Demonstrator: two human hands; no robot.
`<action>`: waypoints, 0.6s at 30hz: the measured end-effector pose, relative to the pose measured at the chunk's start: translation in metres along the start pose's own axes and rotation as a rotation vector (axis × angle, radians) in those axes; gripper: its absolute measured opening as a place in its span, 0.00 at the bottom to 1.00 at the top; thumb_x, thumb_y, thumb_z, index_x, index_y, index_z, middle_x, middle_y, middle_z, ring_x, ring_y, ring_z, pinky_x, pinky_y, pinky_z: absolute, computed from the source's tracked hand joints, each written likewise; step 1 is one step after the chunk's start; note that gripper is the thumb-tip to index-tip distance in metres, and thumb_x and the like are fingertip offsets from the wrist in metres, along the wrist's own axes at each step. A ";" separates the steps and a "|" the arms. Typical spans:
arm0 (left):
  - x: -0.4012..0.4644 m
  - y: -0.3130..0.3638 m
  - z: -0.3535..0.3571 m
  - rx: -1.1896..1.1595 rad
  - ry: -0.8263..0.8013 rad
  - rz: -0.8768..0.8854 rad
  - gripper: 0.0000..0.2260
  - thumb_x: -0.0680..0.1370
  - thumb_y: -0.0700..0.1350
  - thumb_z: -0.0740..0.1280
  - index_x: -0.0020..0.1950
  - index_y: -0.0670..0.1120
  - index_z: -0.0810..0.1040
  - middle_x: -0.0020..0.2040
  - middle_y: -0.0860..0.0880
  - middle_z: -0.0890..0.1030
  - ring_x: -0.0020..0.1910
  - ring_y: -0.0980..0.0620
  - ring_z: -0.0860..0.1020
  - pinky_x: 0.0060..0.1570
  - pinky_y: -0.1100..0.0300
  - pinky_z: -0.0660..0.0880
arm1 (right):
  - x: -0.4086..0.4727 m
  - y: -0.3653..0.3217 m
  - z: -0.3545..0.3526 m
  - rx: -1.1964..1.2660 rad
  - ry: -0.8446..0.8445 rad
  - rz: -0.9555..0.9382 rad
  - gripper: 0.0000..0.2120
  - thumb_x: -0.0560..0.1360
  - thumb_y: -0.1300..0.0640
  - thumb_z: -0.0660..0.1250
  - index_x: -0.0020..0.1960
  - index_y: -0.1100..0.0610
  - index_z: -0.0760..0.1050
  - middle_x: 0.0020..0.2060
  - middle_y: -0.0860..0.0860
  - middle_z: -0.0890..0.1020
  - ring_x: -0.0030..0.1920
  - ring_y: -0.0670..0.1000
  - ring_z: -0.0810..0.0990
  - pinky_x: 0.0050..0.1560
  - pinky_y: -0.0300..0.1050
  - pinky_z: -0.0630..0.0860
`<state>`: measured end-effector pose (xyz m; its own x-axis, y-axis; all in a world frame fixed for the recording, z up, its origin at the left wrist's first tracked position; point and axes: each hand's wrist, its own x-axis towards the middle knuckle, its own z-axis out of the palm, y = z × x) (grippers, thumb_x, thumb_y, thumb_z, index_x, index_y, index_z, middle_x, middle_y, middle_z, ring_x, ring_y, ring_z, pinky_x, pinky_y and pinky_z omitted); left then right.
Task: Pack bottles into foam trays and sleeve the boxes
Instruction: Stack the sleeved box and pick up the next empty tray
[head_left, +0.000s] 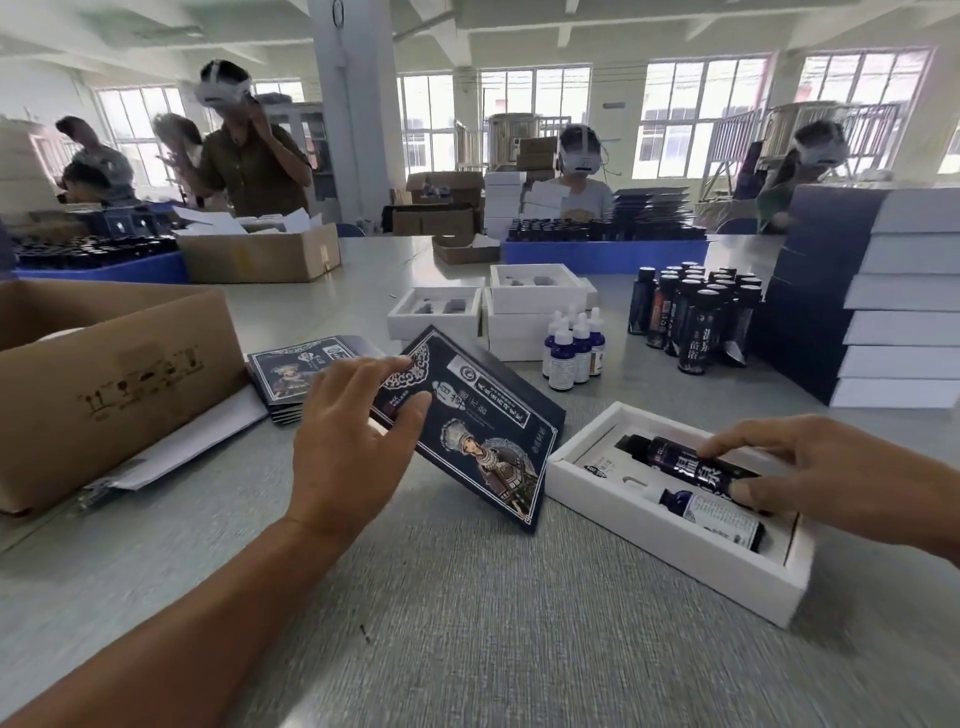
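Observation:
A white foam tray box lies on the grey table at the right. In it lie a tall dark bottle and a small blue dropper bottle. My right hand pinches the dark bottle between forefinger and thumb. My left hand grips the upper left edge of a dark printed sleeve, which is tilted with its lower corner near the tray.
A stack of flat sleeves and an open cardboard box sit at the left. Empty foam trays, blue dropper bottles, dark bottles and a stack of sleeved boxes stand behind. Several people work across the table.

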<state>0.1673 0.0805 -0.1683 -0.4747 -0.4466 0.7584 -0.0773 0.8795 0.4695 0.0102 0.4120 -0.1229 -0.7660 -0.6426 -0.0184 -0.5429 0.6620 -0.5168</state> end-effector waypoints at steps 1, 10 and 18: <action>0.000 0.003 0.000 0.005 0.025 0.053 0.15 0.77 0.54 0.68 0.63 0.51 0.77 0.55 0.58 0.71 0.58 0.55 0.70 0.53 0.55 0.70 | 0.000 0.001 0.000 0.011 -0.001 0.004 0.18 0.75 0.53 0.72 0.49 0.27 0.76 0.46 0.43 0.86 0.45 0.48 0.83 0.56 0.52 0.77; 0.006 0.000 -0.004 -0.083 0.076 0.053 0.18 0.78 0.55 0.66 0.64 0.47 0.74 0.51 0.45 0.80 0.47 0.51 0.77 0.41 0.54 0.77 | -0.005 0.005 0.003 0.125 -0.007 0.033 0.15 0.75 0.52 0.71 0.50 0.29 0.78 0.48 0.40 0.83 0.44 0.41 0.82 0.45 0.39 0.71; 0.004 0.003 -0.004 -0.178 0.107 0.009 0.20 0.77 0.54 0.69 0.66 0.50 0.71 0.39 0.52 0.77 0.42 0.50 0.77 0.44 0.55 0.73 | -0.012 0.013 0.017 0.095 0.120 0.022 0.20 0.75 0.52 0.71 0.64 0.39 0.73 0.52 0.43 0.82 0.48 0.45 0.82 0.50 0.45 0.77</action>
<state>0.1688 0.0802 -0.1618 -0.3781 -0.4621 0.8022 0.0872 0.8449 0.5278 0.0180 0.4217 -0.1443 -0.8158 -0.5742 0.0690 -0.4951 0.6318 -0.5964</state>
